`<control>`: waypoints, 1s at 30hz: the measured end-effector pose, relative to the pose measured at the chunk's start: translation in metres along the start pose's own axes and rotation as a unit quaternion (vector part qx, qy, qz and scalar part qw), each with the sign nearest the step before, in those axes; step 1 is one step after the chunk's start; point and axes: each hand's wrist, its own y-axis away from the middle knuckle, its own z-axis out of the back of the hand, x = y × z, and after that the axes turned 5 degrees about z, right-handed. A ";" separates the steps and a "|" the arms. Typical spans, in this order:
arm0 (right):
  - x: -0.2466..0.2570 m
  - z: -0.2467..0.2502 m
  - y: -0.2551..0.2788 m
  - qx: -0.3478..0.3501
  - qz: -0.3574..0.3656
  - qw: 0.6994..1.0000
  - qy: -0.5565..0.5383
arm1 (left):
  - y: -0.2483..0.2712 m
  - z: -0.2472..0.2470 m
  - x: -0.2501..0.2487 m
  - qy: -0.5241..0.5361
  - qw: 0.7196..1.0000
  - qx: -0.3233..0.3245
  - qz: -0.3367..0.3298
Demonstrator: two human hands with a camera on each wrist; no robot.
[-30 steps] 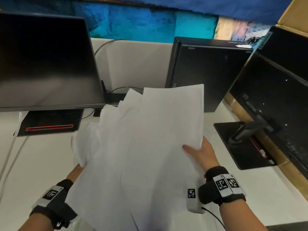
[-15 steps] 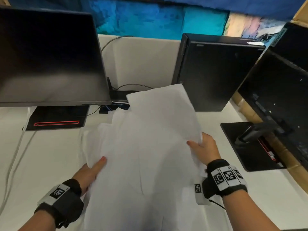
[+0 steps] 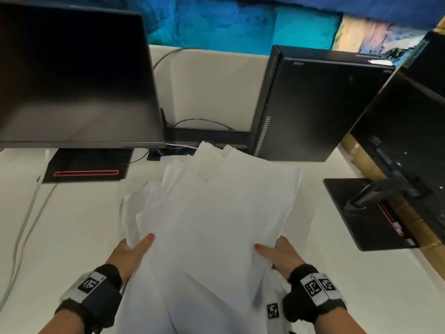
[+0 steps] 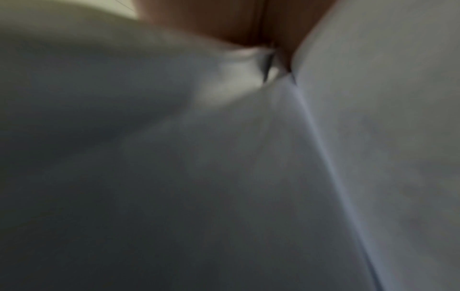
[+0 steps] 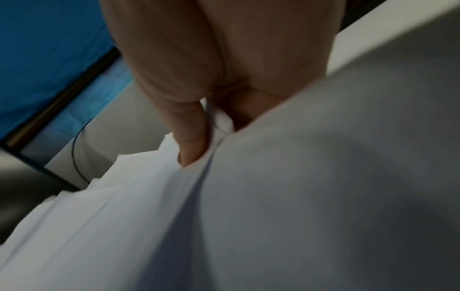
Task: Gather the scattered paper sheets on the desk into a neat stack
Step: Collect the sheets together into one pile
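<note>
Sheets [image 3: 216, 213] between left hand [image 3: 130, 251] — right hand [image 3: 281, 255].

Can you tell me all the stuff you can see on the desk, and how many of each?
paper sheets: a bunch, count unclear, white, fanned unevenly, held above the middle of the desk
desk: one, white
monitors: two, black, one at far left, one at right edge
monitor bases: two, black with red trim, left and right
computer tower: one, black, back centre-right
cables: several, white at left, dark ones behind
wristbands: two, black with printed tags, left, right
left hand: grips the papers' left edge
right hand: grips their right edge
</note>
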 end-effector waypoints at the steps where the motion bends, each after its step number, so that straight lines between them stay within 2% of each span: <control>1: 0.002 0.001 0.003 0.015 -0.008 1.000 -0.017 | -0.001 0.001 0.001 0.006 1.000 -0.005 0.001; 4: 0.005 0.012 0.012 0.070 -0.021 0.997 -0.006 | 0.002 0.000 0.001 0.026 1.000 0.003 -0.007; 8: 0.008 0.012 0.017 0.084 -0.011 0.996 -0.001 | 0.008 -0.005 -0.004 0.009 0.999 0.034 -0.039; 13: -0.003 -0.018 0.011 -0.008 0.014 0.998 -0.067 | 0.009 -0.008 -0.007 0.010 0.996 0.069 -0.055; 15: -0.004 -0.022 0.009 -0.064 0.020 0.988 -0.138 | 0.010 -0.008 -0.009 0.025 0.994 0.079 -0.068; 18: -0.002 -0.025 0.009 -0.100 0.019 0.970 -0.220 | 0.011 -0.010 -0.010 0.035 0.992 0.087 -0.080; 21: -0.003 -0.034 0.011 -0.064 0.002 0.982 -0.177 | 0.011 -0.013 -0.008 0.029 0.990 0.117 -0.079; 24: 0.000 -0.043 0.011 -0.025 0.024 0.986 -0.163 | 0.011 -0.011 -0.006 0.041 0.989 0.123 -0.075; 27: 0.003 -0.038 0.007 -0.028 0.071 0.973 -0.216 | 0.013 -0.009 -0.009 0.065 0.984 0.144 -0.077; 30: 0.004 -0.027 0.003 -0.017 0.075 0.954 -0.289 | 0.016 -0.005 -0.016 0.109 0.974 0.177 -0.086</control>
